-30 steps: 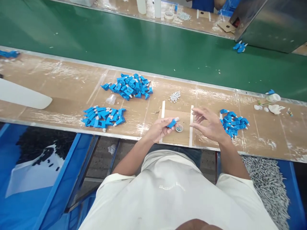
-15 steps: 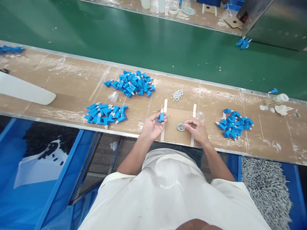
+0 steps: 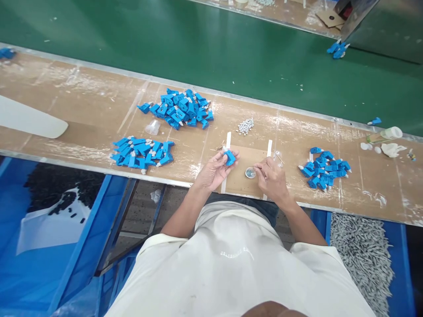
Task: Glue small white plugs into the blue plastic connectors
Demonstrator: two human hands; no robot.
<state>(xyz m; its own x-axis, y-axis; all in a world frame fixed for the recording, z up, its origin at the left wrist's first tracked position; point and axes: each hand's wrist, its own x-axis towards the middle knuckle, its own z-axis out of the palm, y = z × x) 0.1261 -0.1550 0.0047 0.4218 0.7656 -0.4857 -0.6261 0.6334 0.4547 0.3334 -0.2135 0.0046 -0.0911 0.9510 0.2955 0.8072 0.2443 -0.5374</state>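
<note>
My left hand [image 3: 214, 169] pinches a small blue plastic connector [image 3: 230, 157] with a white tip, just above the brown bench [image 3: 92, 114]. My right hand [image 3: 271, 177] rests on the bench beside a small round clear dish [image 3: 250, 173], fingers curled together at the dish's edge; something thin may be between the fingertips, too small to tell. Both hands sit over a cardboard patch framed by two white strips [image 3: 226, 167].
Three heaps of blue connectors lie on the bench: far centre [image 3: 180, 108], near left [image 3: 140, 152], right [image 3: 325, 168]. A cluster of small white parts [image 3: 246, 126] sits behind the patch. A green conveyor belt [image 3: 185, 48] runs beyond. Blue bins [image 3: 49, 246] stand below the bench edge.
My right hand came in from an open, raised pose down to the dish with fingers closed. My left hand turned the blue connector and tilted it toward the right.
</note>
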